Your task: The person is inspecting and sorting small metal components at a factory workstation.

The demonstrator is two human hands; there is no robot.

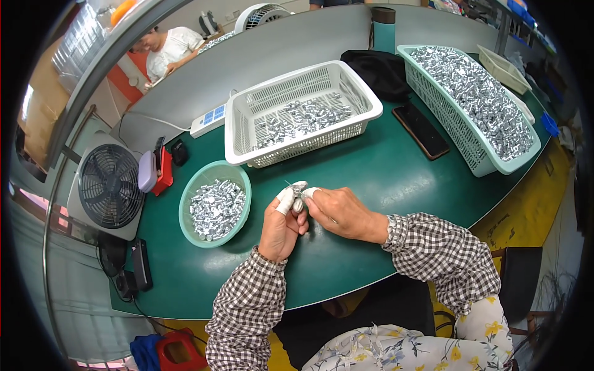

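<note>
Over the middle of the green table, my left hand [283, 222] is closed around small silvery metal parts [298, 199], with white covers on its thumb and fingertip. My right hand [346, 213] meets it from the right, its white-covered fingertip and thumb pinched at the same parts. Exactly how many pieces lie between the fingers cannot be made out. Left of my hands stands a round mint-green bowl [185, 207] heaped with similar silvery parts. Beyond them sits a white rectangular basket [303, 151] with a thin layer of such parts on its bottom.
A long mint-green basket [445, 123] piled with silvery parts stands at right. Near it lie a phone [421, 131], a black cloth [378, 73] and a teal bottle [383, 34]. At left are a fan [109, 185], a red box [163, 173] and a power strip [208, 121]. A co-worker [170, 52] sits behind the partition.
</note>
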